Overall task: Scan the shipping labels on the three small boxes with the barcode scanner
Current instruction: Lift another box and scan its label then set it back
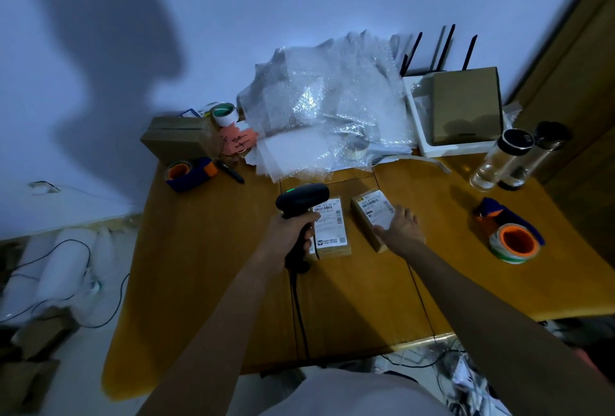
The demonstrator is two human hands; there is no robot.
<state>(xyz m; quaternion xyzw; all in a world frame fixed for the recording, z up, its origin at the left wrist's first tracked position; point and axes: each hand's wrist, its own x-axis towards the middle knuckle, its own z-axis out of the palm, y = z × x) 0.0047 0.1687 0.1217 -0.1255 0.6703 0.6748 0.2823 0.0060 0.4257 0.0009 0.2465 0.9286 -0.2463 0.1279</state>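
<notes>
Black plastic fills my left hand [293,232]: it is wrapped tight around the grip of the barcode scanner [301,202], whose head points forward and down at the table, a small green light glowing on its top. Its dark cable [298,309] runs back along the wood toward me.

Just under the scanner's nose lies the first small box [331,229], flat on the wooden table [206,265], its white shipping label [329,224] facing up with barcode lines at the far end. Part of the box's left side is hidden behind my hand and the scanner, so I cannot tell whether a third box sits there; only a pale sliver shows.

Beside it to the right, slightly apart, sits the second small box [371,219], turned at an angle, label up. My right hand [401,227] rests on its near right corner, fingers spread and flat, pressing rather than clasping.

Farther out I see a tape dispenser [511,232] with an orange core at the right, another tape dispenser [188,174] at the left beside a black marker [231,172], a heap of bubble wrap [319,109] at the back, two clear bottles [512,156] with dark caps, and a larger cardboard box [466,104] on a white tray.
</notes>
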